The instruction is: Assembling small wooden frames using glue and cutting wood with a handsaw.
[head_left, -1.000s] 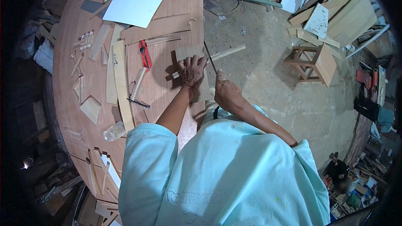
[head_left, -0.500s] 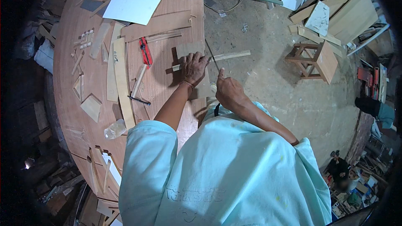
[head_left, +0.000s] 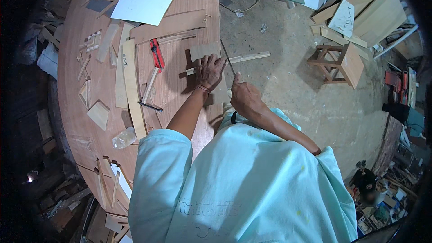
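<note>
My left hand (head_left: 209,72) presses a thin wooden strip (head_left: 252,57) down on a flat grey-brown board (head_left: 201,53) at the table's right edge. Fingers curl over the strip, whose far end sticks out past the edge over the floor. In my right hand (head_left: 245,93) is a hand saw, its fingers wrapped round a handle that they hide. The narrow dark saw blade (head_left: 227,56) crosses the strip just right of my left fingertips, slanting away from me. How deep it sits in the wood is too small to tell.
On the wooden table (head_left: 175,85) lie a red tool (head_left: 156,56), a black pen-like item (head_left: 150,107), long boards (head_left: 133,85), white panels (head_left: 144,6) and a clear plastic bag (head_left: 124,138). A wooden stool (head_left: 337,65) stands on the floor to the right, near leaning planks (head_left: 378,15).
My right hand has shifted very slightly left with the saw. My left hand stays on the strip, and the strip keeps its place.
</note>
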### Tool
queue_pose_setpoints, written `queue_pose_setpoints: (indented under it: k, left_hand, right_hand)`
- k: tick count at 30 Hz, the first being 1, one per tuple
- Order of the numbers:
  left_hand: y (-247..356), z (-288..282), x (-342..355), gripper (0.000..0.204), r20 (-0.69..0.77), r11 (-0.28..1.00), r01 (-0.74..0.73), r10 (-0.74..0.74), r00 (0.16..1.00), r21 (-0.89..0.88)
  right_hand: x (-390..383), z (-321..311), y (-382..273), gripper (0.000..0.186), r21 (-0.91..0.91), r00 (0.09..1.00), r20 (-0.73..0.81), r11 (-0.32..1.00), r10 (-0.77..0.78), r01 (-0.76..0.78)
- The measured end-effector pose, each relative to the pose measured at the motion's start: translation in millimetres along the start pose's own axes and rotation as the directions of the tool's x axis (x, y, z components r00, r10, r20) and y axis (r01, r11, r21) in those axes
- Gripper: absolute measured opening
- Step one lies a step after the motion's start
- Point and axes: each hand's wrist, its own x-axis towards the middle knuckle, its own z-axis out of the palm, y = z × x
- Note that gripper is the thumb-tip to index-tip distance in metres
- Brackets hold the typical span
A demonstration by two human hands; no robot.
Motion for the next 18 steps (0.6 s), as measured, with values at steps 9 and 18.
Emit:
queue_pose_setpoints:
  k: [9,18]
  left_hand:
    - [1,2,1,0.017,-0.004,0.999,0.007,-0.006,1.000,0.032]
    - [0,1,2,0.020,0.039,0.999,0.018,-0.019,0.999,0.030]
  right_hand:
    - [0,5,0,0.051,-0.045,0.999,-0.038,0.999,-0.014,0.013]
    - [0,12,3,0.054,0.057,0.997,-0.079,0.998,0.015,-0.011]
